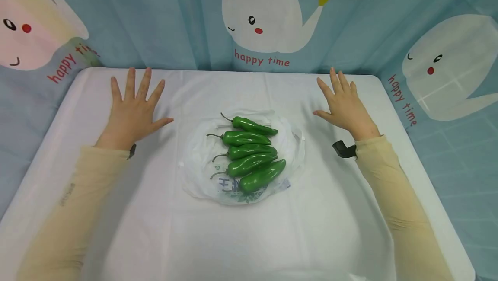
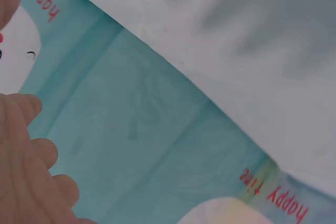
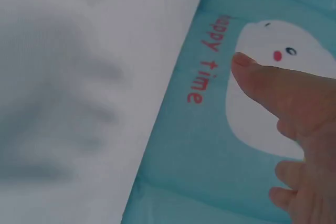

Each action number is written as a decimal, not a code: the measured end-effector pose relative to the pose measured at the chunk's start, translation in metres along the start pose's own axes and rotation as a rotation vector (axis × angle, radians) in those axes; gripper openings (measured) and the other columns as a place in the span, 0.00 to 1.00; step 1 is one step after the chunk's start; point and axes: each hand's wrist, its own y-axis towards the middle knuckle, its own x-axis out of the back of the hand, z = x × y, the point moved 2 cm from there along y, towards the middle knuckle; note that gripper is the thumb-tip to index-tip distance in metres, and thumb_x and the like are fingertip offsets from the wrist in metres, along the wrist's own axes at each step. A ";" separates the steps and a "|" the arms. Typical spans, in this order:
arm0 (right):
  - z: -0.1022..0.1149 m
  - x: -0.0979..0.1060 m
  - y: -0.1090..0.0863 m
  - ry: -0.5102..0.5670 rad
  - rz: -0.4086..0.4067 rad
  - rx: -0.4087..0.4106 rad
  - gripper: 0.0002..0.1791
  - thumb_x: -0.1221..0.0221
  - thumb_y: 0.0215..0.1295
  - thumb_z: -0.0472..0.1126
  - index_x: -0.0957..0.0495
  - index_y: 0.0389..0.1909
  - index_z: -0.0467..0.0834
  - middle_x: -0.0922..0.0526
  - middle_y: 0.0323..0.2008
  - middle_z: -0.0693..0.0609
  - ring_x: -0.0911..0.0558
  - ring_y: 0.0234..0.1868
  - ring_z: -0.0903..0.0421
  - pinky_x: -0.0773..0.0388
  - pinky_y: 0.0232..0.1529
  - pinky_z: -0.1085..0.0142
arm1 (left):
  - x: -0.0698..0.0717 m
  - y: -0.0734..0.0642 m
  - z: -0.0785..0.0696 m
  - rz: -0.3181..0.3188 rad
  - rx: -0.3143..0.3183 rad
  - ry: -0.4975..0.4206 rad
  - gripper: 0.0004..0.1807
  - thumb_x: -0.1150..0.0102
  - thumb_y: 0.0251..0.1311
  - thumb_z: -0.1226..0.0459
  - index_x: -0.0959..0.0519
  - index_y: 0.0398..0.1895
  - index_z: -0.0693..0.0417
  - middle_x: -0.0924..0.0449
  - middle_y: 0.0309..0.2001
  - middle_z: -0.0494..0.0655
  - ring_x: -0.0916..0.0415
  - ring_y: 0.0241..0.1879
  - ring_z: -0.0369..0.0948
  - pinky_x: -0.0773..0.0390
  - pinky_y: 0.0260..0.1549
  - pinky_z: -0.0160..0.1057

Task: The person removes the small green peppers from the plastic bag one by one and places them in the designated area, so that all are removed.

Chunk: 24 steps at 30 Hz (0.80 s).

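Several green chili peppers [image 1: 252, 151] lie side by side on a flattened white plastic bag [image 1: 198, 177] in the middle of the table, most stems pointing left. To their left, my left hand [image 1: 130, 112] is held over the table with its fingers spread and holds nothing. On the other side, my right hand [image 1: 344, 106] is also spread, apart from the peppers and with nothing in it. Both wrist views catch only part of each hand, the left hand [image 2: 31, 166] and the right hand [image 3: 310, 129], with their shadows on the white cloth.
A white cloth covers the table [image 1: 233, 246]. Blue curtain [image 1: 155, 21] printed with whales and "happy time" borders the back and both sides. A dark strap [image 1: 344, 149] shows at the right wrist.
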 end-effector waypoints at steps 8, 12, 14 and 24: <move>0.030 -0.009 -0.012 0.218 -0.123 0.096 0.40 0.38 0.62 0.47 0.44 0.70 0.36 0.52 0.71 0.35 0.50 0.70 0.37 0.48 0.65 0.44 | -0.011 -0.024 -0.026 -0.039 -0.011 -0.200 0.47 0.42 0.60 0.48 0.53 0.73 0.61 0.71 0.73 0.65 0.74 0.69 0.64 0.65 0.58 0.71; 0.056 -0.017 -0.021 0.390 -0.240 0.158 0.35 0.36 0.60 0.41 0.37 0.66 0.36 0.41 0.68 0.39 0.41 0.67 0.41 0.40 0.62 0.46 | -0.017 -0.034 -0.042 -0.040 -0.041 -0.293 0.46 0.42 0.61 0.50 0.52 0.72 0.64 0.68 0.72 0.68 0.68 0.69 0.65 0.57 0.58 0.71; 0.069 -0.021 -0.023 0.454 -0.293 0.194 0.32 0.35 0.59 0.38 0.33 0.64 0.36 0.37 0.66 0.40 0.38 0.65 0.43 0.38 0.61 0.48 | -0.019 -0.037 -0.051 -0.041 -0.052 -0.334 0.45 0.42 0.62 0.51 0.52 0.72 0.65 0.66 0.72 0.68 0.65 0.69 0.66 0.56 0.58 0.70; 0.104 -0.044 -0.008 0.732 -0.260 0.264 0.21 0.37 0.60 0.35 0.25 0.55 0.35 0.23 0.54 0.43 0.26 0.56 0.47 0.30 0.55 0.55 | -0.032 -0.044 -0.078 -0.077 -0.015 -0.625 0.36 0.45 0.65 0.57 0.44 0.69 0.69 0.47 0.69 0.67 0.51 0.68 0.59 0.49 0.64 0.56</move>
